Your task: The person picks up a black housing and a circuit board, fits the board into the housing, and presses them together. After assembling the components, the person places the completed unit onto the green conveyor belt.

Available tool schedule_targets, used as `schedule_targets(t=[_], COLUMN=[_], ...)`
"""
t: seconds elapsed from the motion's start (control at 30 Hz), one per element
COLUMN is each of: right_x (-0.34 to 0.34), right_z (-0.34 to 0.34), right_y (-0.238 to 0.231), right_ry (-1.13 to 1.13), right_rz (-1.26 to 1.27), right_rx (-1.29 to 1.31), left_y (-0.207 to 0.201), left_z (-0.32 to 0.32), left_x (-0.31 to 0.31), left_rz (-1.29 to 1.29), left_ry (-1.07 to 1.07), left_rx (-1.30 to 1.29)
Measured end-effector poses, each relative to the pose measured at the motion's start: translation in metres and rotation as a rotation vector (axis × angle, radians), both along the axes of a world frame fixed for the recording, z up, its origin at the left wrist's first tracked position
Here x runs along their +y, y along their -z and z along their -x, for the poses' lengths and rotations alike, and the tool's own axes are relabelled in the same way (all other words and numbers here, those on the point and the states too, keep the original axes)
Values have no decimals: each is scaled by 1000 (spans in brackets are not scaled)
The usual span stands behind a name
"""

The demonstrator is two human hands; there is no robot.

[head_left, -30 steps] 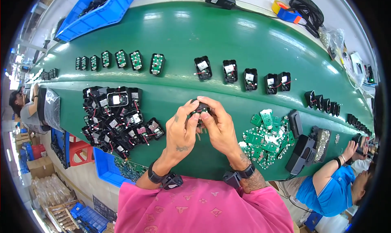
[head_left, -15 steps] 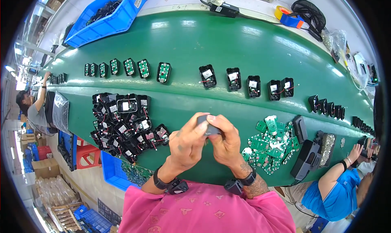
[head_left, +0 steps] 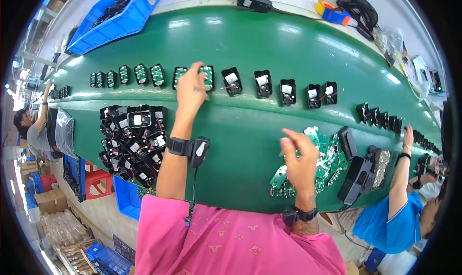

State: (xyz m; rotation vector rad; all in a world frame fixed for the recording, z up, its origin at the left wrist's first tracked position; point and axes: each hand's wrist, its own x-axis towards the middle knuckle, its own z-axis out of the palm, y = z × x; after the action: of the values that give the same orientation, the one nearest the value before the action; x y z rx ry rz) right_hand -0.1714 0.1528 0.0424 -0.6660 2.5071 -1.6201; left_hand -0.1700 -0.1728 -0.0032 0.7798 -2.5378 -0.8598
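My left hand [head_left: 191, 89] reaches out to the row on the bench, its fingers closed around a black plastic housing [head_left: 210, 77] with a green circuit board in it. Right beside that stands another black housing with a board [head_left: 180, 75], partly behind the hand. Close to me on the right, my right hand [head_left: 301, 165] is open with thumb and forefinger apart. It hovers at the left side of a loose pile of green circuit boards [head_left: 332, 162], hiding part of it. To the left of my left forearm lies a heap of black housings [head_left: 132, 140] with white parts and red wires.
Several housings with white parts [head_left: 263, 83] continue the row rightward on the green bench [head_left: 240, 39]. A blue crate [head_left: 86, 41] stands far left. A black device [head_left: 358, 181] lies beyond the boards. Co-workers sit at both sides, one with a blue sleeve [head_left: 392, 227].
My hands have parted. The left has carried the dark housing out to the row, where it now stands board side up. The right has moved to the circuit board pile and opened.
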Motion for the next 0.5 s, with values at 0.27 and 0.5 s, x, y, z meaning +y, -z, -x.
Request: schedule_targets(t=[0.27,0.5], right_x=[92,72], right_z=[-15,-41], right_y=[2,8], right_ry=[-87,-394], right_rz=[-361,-555], right_rx=[146,198], left_y=[-46,-29], left_z=[8,22], left_x=[44,51], left_rz=[318,256], left_ry=[414,401], left_rx=[-275,-215])
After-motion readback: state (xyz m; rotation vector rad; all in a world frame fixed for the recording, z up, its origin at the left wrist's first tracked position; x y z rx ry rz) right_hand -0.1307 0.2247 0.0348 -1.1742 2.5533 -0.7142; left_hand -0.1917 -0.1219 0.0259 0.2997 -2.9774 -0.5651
